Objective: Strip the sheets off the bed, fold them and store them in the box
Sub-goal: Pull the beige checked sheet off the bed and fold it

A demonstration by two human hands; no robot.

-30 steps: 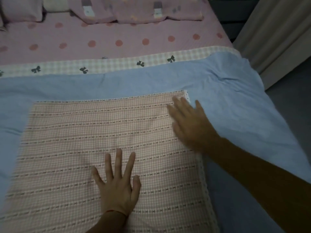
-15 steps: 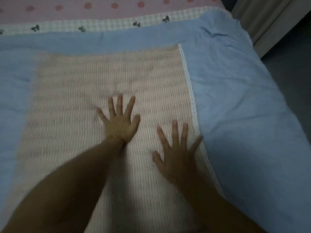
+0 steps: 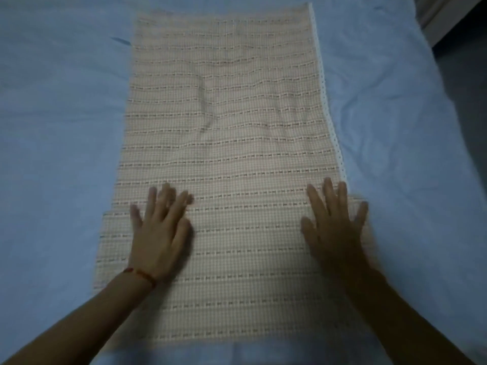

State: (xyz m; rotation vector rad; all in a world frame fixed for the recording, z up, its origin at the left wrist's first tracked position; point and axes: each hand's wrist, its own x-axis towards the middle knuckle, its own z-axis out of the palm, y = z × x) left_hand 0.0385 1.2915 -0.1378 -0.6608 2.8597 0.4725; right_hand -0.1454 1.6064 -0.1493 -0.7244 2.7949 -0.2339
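A folded pink checked sheet (image 3: 226, 122) with woven stripes and a white lace edge on its right side lies flat as a long rectangle on a light blue sheet (image 3: 58, 127) that covers the bed. My left hand (image 3: 160, 233), with a red thread at the wrist, presses flat on the folded sheet near its left edge. My right hand (image 3: 334, 227) presses flat with spread fingers near the right edge, just below the lace trim. Neither hand holds anything. No box is in view.
The bed's right edge drops to a dark floor (image 3: 466, 83) at the upper right. The blue sheet shows creases to the right of the folded sheet.
Both hands slid down the folded sheet toward me and spread apart to its left and right edges. The view tilted down, so the pink polka-dot bedding left the frame.
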